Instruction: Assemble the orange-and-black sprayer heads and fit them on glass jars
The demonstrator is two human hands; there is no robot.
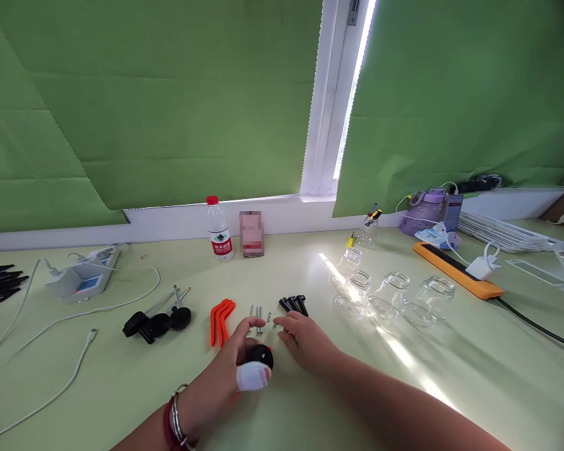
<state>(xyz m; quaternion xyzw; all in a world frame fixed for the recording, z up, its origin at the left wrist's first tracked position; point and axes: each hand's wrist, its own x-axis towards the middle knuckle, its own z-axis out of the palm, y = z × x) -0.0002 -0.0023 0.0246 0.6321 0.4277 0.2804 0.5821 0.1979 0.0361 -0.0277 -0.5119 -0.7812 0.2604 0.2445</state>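
My left hand (232, 363), one finger wrapped in white, is closed around a round black part (259, 356); a bit of red-orange shows beneath the hand. My right hand (305, 338) reaches to the tabletop with thumb and forefinger together at a small metal piece (275, 325), too small to name surely. Beside those fingertips lie more small metal pieces (269, 317) and several metal bolts (259, 319). Bent orange handles (222, 319) are left of the bolts. Several black plastic pieces (295, 304) sit just beyond my right hand.
Black round parts with metal rods (162, 322) lie at left, near white cables (82, 363) and a power strip (91, 275). A water bottle (220, 232) stands at the back. Several glass jars (388, 294) and an orange power strip (458, 269) are at right.
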